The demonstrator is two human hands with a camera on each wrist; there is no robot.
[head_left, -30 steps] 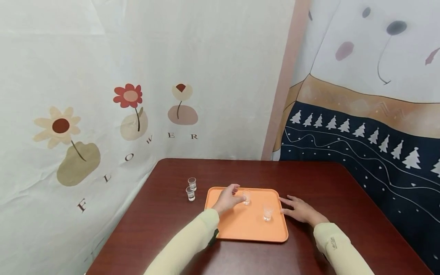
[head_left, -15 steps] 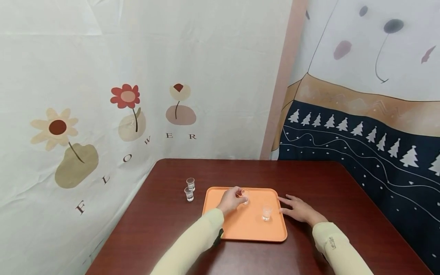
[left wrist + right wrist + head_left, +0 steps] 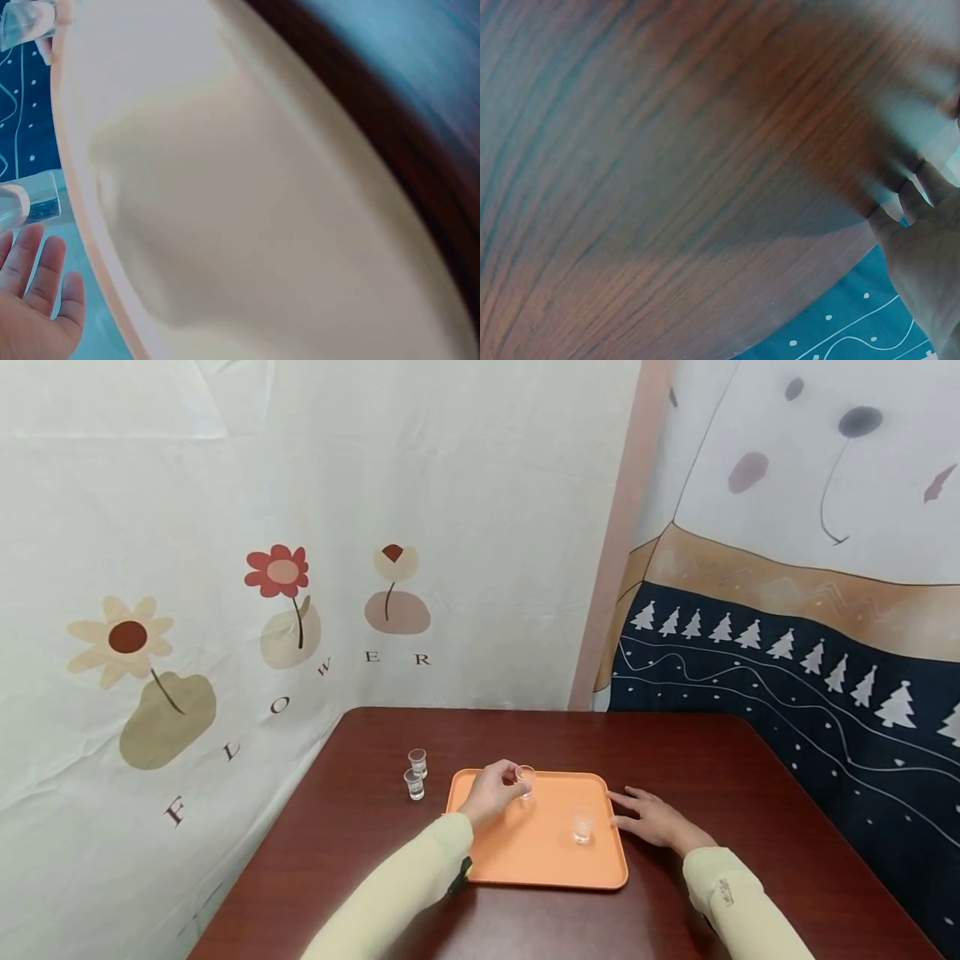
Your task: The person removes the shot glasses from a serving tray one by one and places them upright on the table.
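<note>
Clear glass (image 3: 527, 777), pinched between thumb and fingertips of the left hand (image 3: 491, 789), at the far part of the orange tray (image 3: 536, 860). Partly hidden by the thumb, and so transparent against the orange as to show little beyond a rim and a faint body. Impossible to tell standing on the tray from hanging just above it. In the left wrist view, only a partial look at the left hand, cut off at the edge, with the actual pinch hard to make out and most of the frame taken up by the tray's blurred, washed-out surface. Nearer than the held one and toward the tray's right rim, a second glass (image 3: 582, 828), upright, clearest at its base and almost lost higher up. Just outside that same rim, the right hand (image 3: 654, 818), fingers spread apart and extended; cannot tell touching the rim from stopping just short. In the right wrist view, cut off by the frame, with fingertips dissolving into blur. Left of the tray, on the dark red table (image 3: 330, 860), a front glass (image 3: 415, 785) partly covering a rear glass (image 3: 417, 762), contact between them unclear. Across the tray's near left corner, the left sleeve (image 3: 397, 889), hiding part of the rim.
</note>
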